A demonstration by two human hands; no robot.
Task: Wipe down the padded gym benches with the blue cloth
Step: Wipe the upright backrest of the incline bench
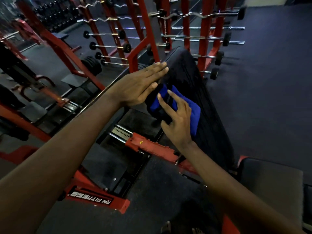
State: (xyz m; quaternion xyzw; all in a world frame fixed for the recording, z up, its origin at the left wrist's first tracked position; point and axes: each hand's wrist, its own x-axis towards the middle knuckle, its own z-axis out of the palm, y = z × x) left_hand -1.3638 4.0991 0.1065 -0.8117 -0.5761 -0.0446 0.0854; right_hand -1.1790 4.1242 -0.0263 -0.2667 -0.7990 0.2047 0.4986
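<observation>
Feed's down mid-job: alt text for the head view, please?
The right hand presses the blue cloth on the black bench pad, fingers spread. The left hand is flat and open at the pad's left edge. Red racks of barbells stand behind.

The left hand and right hand are bare — forearms too.

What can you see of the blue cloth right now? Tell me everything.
The blue cloth is bright, soft-looking fabric, bunched into a wad, lying on the inclined black bench pad near its left edge. A dark band crosses its left part. The right hand presses on it with spread fingers. The left hand, fingers straight, is beside its upper corner; contact is unclear.
</observation>
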